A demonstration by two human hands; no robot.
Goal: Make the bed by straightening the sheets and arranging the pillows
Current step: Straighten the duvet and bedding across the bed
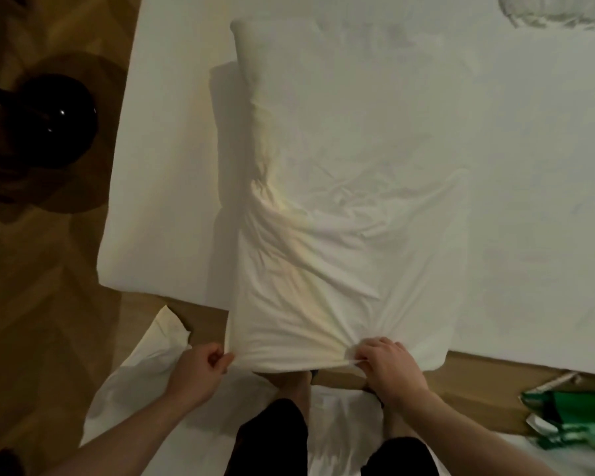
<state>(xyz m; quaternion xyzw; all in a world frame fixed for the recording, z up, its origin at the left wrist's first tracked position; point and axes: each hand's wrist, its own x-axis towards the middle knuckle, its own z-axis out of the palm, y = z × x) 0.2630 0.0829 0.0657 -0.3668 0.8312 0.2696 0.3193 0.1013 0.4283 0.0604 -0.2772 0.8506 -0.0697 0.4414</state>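
While pillow (323, 235) lies lengthwise on bed (529, 166), long axis running straight away from person, near end overhangs bed edge. Left hand (200, 365) pinches case's near-left corner; right hand (389, 362) clutches bunched case edge near middle. Both grips equally close; any pull comes toward body.

A white pillow (337, 214) in a wrinkled case lies lengthwise on the white bed (529, 166), its near end hanging over the mattress edge. The left hand (200, 367) pinches the case's near left corner, and the right hand (389, 364) grips bunched fabric along the same hem. More white cloth (145, 383) lies on the wooden floor (38, 286) under the person's bare feet. A dark round object (59, 120) sits left of the bed, and green packaging (571, 420) lies at lower right.
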